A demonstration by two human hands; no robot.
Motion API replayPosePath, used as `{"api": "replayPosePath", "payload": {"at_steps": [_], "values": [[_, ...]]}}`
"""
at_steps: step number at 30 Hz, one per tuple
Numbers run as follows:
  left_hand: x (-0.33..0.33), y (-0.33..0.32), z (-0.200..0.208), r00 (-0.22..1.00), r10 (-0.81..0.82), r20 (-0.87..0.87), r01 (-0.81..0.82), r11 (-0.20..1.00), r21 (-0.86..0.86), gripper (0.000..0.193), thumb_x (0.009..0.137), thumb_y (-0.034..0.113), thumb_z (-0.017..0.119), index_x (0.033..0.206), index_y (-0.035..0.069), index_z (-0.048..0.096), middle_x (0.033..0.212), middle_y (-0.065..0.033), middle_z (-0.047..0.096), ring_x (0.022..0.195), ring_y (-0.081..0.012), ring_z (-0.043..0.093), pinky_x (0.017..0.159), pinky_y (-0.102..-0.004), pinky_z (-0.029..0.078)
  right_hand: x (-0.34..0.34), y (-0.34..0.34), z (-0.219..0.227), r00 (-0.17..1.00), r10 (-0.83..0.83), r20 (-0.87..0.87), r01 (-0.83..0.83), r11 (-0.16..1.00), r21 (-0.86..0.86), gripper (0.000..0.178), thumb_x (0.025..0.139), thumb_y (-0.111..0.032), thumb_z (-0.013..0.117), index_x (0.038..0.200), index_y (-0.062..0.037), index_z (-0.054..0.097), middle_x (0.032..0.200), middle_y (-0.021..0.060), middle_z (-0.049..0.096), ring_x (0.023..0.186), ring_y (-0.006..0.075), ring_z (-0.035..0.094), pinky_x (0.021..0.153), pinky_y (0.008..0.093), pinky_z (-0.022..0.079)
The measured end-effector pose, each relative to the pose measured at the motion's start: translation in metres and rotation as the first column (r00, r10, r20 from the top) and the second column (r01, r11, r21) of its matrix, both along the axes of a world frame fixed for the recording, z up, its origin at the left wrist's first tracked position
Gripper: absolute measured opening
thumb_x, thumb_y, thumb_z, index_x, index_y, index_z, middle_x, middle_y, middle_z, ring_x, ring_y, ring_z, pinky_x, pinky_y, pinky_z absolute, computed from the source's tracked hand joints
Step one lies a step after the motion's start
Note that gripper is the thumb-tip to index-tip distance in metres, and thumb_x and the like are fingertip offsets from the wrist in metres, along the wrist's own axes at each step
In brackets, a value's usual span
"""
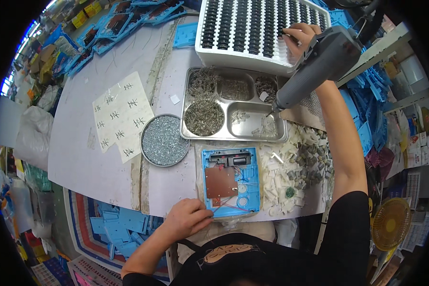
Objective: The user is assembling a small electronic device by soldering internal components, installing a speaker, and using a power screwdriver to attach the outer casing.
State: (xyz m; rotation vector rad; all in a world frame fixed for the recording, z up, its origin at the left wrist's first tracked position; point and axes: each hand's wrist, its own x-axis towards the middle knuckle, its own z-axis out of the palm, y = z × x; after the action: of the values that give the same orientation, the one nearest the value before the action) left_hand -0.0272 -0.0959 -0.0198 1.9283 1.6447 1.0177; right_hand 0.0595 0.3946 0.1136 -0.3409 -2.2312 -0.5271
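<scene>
A blue plastic casing [254, 190] lies on the table in front of me, with a brown circuit board [220, 182], a black part along its far side and thin red wires inside. My left hand [189, 218] is closed, its fingertips at the casing's near left corner. At the far right my right hand [300, 39] reaches over a white foam tray [245, 60] filled with rows of small black round parts [240, 28]. Its thumb and finger pinch at one of these parts. A grey electric screwdriver [317, 66] hangs in front of that hand and hides some of it.
A steel compartment tray [186, 128] holds springs and small metal parts. Beside it stands a round dish [164, 140] of screws. White and grey bits [291, 171] are heaped right of the casing. A sheet with handwriting [121, 117] lies left. Blue casings [124, 24] pile up behind.
</scene>
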Motion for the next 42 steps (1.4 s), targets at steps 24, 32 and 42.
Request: {"api": "replayPosePath", "payload": {"at_steps": [24, 32, 42], "values": [[0.009, -0.004, -0.001, 0.995, 0.095, 0.042, -0.092, 0.994, -0.064, 0.023, 0.077, 0.008, 0.081, 0.097, 0.009, 0.07, 0.089, -0.0078, 0.061, 0.077, -0.0287, 0.064, 0.066, -0.0388, 0.051, 0.137, -0.276, -0.103, 0.825, 0.559, 0.089, -0.223, 0.466, -0.856, 0.022, 0.076, -0.004, 0.078, 0.095, -0.0105, 0.071, 0.099, 0.004, 0.069, 0.104, 0.0307, 0.058, 0.088, 0.0407, 0.049], [0.012, -0.005, -0.002, 0.993, 0.105, 0.05, -0.103, 0.994, -0.039, 0.027, 0.075, 0.003, 0.084, 0.098, 0.007, 0.072, 0.089, -0.0087, 0.061, 0.075, -0.0247, 0.063, 0.064, -0.0345, 0.051, 0.14, -0.273, -0.118, 0.805, 0.589, 0.067, -0.318, 0.525, -0.79, 0.025, 0.073, -0.012, 0.082, 0.095, -0.0134, 0.072, 0.107, -0.0006, 0.068, 0.106, 0.0308, 0.056, 0.091, 0.0422, 0.046], [0.009, 0.002, 0.024, 0.998, 0.049, -0.031, -0.054, 0.978, -0.202, 0.024, 0.077, 0.007, 0.082, 0.099, 0.007, 0.071, 0.089, -0.0082, 0.062, 0.077, -0.0278, 0.063, 0.067, -0.038, 0.051, 0.158, -0.212, -0.104, 0.959, 0.098, 0.266, 0.149, 0.624, -0.767, 0.019, 0.078, -0.019, 0.077, 0.093, -0.0085, 0.073, 0.096, 0.0077, 0.07, 0.098, 0.0281, 0.062, 0.086, 0.0437, 0.046]]}}
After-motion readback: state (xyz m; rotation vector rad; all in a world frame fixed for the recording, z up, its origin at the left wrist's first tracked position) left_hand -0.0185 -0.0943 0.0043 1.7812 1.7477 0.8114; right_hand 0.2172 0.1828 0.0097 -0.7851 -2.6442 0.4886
